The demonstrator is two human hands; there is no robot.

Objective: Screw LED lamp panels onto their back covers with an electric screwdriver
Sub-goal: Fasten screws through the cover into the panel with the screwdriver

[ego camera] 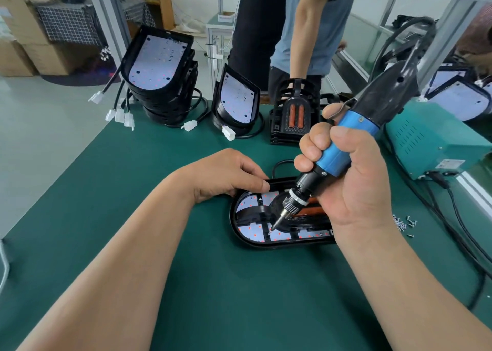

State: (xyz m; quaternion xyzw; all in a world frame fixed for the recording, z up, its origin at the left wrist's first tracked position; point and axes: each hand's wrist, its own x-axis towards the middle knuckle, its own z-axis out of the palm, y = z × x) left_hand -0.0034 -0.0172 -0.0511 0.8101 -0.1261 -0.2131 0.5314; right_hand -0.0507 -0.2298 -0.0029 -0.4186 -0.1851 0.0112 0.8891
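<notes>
Gripping the screwdriver (343, 148), the right hand (354, 191) sets its bit on the lamp (255, 233), mid tabletop (186, 284); the left hand (226, 175) pinches its far rim. Probably light, stiff, slippery: steady it there.

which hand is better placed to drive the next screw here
Right. The right hand grips the electric screwdriver, with its bit tip down on the lamp panel. The left hand holds the back cover at its far rim, steadying it.
</notes>
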